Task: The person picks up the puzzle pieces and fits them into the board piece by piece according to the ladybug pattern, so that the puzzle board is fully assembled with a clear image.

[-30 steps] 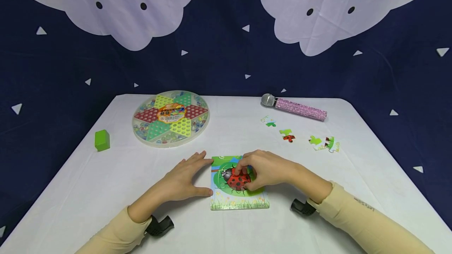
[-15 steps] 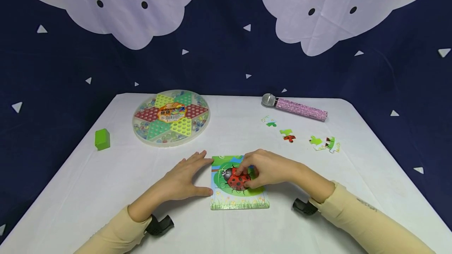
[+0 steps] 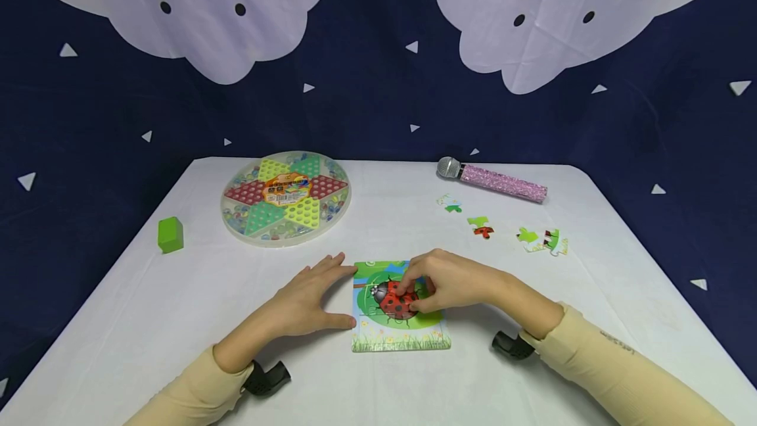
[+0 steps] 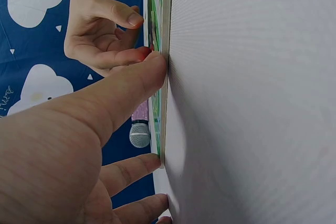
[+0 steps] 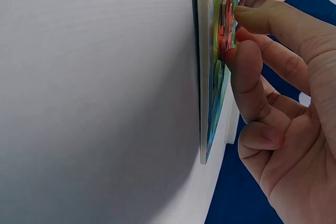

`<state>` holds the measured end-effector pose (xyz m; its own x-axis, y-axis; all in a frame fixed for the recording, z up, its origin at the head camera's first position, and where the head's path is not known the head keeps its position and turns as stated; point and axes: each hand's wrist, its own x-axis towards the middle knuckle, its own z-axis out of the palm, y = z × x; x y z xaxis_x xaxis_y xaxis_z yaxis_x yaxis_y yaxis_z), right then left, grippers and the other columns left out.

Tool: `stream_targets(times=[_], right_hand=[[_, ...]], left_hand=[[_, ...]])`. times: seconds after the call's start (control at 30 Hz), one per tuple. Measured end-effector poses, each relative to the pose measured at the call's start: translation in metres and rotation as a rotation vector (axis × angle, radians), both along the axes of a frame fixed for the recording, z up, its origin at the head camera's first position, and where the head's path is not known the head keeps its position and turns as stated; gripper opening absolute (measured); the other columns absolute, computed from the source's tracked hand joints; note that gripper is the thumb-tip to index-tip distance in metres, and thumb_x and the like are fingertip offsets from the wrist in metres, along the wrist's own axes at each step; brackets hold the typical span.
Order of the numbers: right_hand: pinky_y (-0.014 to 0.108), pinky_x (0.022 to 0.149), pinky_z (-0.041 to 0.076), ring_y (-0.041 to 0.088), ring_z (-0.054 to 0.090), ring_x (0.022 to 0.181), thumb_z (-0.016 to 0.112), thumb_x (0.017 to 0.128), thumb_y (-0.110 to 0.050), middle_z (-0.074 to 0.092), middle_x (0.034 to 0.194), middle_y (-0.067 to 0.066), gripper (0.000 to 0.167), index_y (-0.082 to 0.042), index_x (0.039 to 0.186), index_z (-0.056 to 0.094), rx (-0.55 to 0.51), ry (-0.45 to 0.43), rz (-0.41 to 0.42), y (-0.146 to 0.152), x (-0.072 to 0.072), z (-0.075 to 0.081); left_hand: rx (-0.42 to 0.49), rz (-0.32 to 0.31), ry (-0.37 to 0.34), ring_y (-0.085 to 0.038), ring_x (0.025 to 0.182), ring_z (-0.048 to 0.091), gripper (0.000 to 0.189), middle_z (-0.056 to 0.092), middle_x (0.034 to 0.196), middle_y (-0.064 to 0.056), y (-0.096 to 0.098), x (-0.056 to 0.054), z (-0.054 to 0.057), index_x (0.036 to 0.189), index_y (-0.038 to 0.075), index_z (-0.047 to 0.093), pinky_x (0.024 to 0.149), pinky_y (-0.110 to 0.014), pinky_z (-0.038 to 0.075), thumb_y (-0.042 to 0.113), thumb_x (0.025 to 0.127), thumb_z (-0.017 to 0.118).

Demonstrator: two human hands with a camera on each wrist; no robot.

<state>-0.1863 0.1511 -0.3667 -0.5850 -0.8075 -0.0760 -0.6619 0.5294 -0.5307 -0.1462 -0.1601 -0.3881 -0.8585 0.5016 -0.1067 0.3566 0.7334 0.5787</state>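
Observation:
A jigsaw puzzle board (image 3: 399, 340) with a ladybug picture lies on the white table. My left hand (image 3: 304, 301) is spread beside it, the thumb and a fingertip against its left edge. Over the ladybug, my right hand (image 3: 455, 281) bends its fingers and thumb down onto a red puzzle piece (image 5: 224, 17). In the right wrist view that piece sits slightly raised and uneven between thumb and forefinger. The right fingers hide part of the picture's right side in the head view. From the left wrist, the board (image 4: 164, 77) shows edge-on.
Loose puzzle pieces (image 3: 483, 231) lie at the right, with more pieces (image 3: 552, 240) beyond them. A pink glittery microphone (image 3: 503, 181) rests behind these. At the back left are a round Chinese checkers set (image 3: 272, 211) with marbles and a green block (image 3: 171, 235).
The right hand shifts very slightly to the right over the ladybug, its wrist moving a little outward. The left hand and the board stay in place.

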Motion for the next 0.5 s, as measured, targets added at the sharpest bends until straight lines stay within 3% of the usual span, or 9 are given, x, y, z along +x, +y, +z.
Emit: stream_targets(times=[0.5], right_hand=[[0.018, 0.063, 0.056, -0.004, 0.058, 0.061, 0.083, 0.093, -0.02, 0.078, 0.106, -0.009, 0.018, -0.02, 0.111, 0.083, -0.023, -0.023, 0.016, 0.0009, 0.002, 0.0013]], left_hand=[[0.004, -0.004, 0.007, -0.044, 0.165, 0.025, 0.091, 0.033, 0.175, -0.018, 0.0001, 0.0007, 0.0001, 0.159, 0.012, 0.052, 0.13, -0.072, 0.019, 0.046, 0.084, 0.09]])
